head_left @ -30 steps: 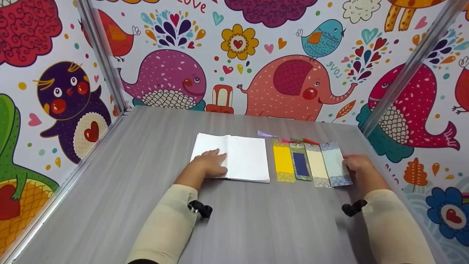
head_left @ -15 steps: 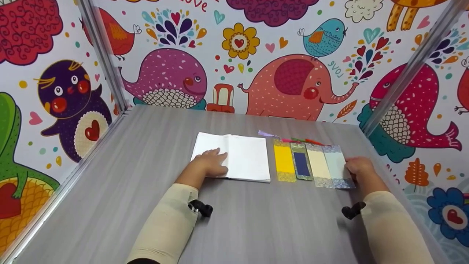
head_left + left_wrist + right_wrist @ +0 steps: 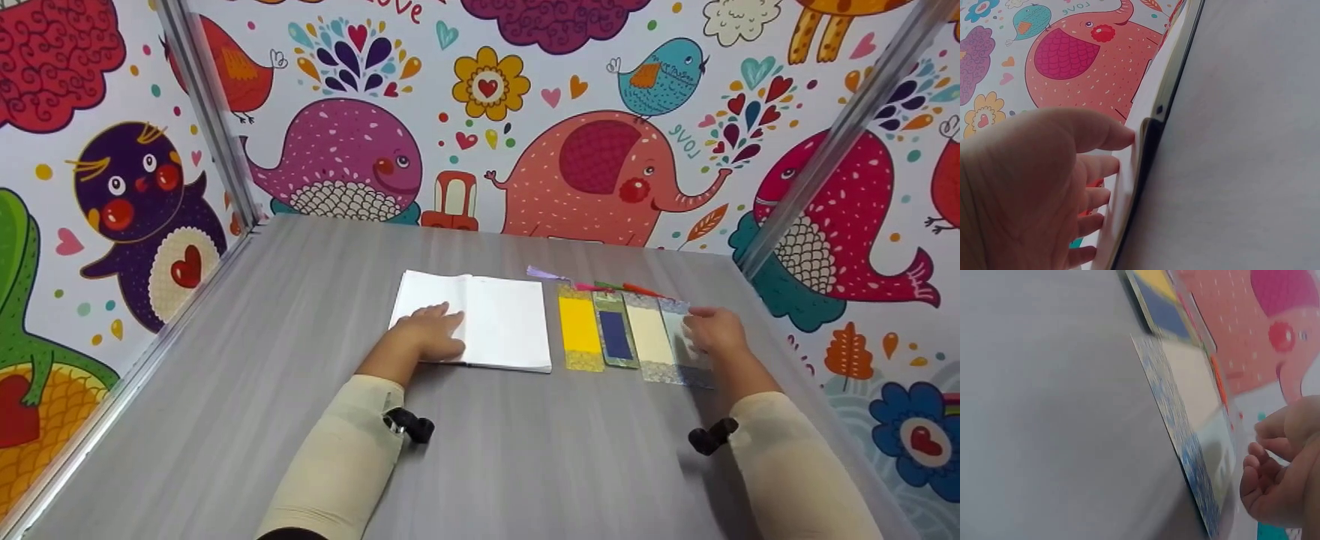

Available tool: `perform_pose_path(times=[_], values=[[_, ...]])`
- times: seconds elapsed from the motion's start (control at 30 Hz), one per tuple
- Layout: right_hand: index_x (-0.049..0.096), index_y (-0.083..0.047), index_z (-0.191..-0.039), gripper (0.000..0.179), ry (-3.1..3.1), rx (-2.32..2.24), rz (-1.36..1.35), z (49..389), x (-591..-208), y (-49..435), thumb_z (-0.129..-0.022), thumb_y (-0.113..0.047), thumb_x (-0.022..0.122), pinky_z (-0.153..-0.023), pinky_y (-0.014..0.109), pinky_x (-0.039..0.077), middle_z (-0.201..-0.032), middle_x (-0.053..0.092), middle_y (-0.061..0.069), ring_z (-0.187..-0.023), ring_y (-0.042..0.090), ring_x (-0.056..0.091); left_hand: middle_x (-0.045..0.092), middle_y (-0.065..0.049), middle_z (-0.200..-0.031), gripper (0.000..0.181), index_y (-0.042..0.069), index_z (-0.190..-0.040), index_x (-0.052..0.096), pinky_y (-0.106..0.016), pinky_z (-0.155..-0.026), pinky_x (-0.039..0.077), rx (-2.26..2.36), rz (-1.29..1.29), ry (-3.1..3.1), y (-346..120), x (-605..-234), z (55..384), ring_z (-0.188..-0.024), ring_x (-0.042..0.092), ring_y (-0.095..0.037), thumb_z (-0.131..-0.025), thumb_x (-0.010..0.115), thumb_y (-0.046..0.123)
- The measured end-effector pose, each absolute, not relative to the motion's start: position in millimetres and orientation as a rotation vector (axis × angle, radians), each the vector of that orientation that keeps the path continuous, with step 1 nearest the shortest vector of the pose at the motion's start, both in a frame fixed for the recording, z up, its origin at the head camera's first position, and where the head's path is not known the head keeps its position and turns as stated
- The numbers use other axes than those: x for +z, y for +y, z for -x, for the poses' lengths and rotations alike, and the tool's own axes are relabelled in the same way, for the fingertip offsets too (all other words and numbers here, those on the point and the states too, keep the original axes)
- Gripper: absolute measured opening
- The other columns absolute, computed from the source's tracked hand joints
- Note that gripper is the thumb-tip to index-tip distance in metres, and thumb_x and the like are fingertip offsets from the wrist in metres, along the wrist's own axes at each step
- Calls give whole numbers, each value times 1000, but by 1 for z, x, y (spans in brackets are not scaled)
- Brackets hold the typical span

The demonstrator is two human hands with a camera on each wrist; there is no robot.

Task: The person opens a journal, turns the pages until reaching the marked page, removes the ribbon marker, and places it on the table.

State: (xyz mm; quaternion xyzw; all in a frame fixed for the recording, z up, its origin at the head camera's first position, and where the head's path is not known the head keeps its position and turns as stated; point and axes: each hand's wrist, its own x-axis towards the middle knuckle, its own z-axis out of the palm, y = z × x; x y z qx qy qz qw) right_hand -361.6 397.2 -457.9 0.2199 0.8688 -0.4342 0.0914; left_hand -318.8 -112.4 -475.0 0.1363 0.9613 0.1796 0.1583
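In the head view a notebook [image 3: 506, 319] lies spread with blank white pages up. My left hand [image 3: 431, 332] rests on its left page, fingers apart; the left wrist view shows its fingertips [image 3: 1122, 136] on the page. Beside it lies a row of tasselled bookmarks: yellow [image 3: 579, 326], dark blue with a patterned border [image 3: 616, 334], cream [image 3: 649, 330] and pale blue [image 3: 679, 339]. Loosely curled, my right hand [image 3: 716, 330] hovers over the pale blue bookmark. Nothing shows between its fingers in the right wrist view, where the hand [image 3: 1280, 461] overlaps that bookmark's far side.
A grey wood-grain table [image 3: 525, 450] carries everything. Patterned panels with cartoon animals stand behind it and at both sides, with metal posts [image 3: 210, 112] at the corners. Lilac, pink, green and orange tassels [image 3: 636, 289] point away from me.
The pale blue bookmark straightened and now lies flush against the cream one. My right hand let go of its right edge and moved left and slightly up over it. The left hand stayed put.
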Motion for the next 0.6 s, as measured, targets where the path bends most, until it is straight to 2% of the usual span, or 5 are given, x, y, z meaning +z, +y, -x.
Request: perform_pose_path(times=[0.13, 0.27, 0.4, 0.6], values=[[45, -5, -161, 59, 2709, -1273, -566, 360, -458, 368, -112, -37, 47, -121, 53, 47, -163, 46, 25, -143, 40, 49, 21, -11, -181, 81, 22, -170, 33, -62, -134, 18, 523, -381, 2744, -112, -474, 318, -168, 17, -38, -93, 50, 40], [51, -7, -158, 57, 2748, -1261, -541, 359, -457, 337, -110, -38, 51, -123, 50, 47, -160, 51, 23, -140, 38, 51, 21, -13, -180, 81, 21, -170, 34, -63, -134, 19, 527, -391, 2748, -112, -474, 318, -168, 18, -40, -92, 50, 39], [51, -12, -159, 57, 2769, -1281, -504, 356, -456, 306, -109, -39, 55, -124, 49, 47, -158, 53, 19, -136, 35, 52, 22, -13, -180, 80, 20, -169, 34, -63, -133, 20, 514, -398, 2756, -111, -475, 318, -167, 19, -41, -93, 50, 39], [57, -15, -156, 54, 2945, -1172, -199, 351, -459, 264, -106, -37, 61, -115, 53, 53, -145, 62, 15, -123, 35, 60, 22, -13, -180, 80, 21, -169, 34, -63, -134, 19, 521, -386, 2750, -112, -474, 317, -168, 18, -40, -93, 50, 39]])
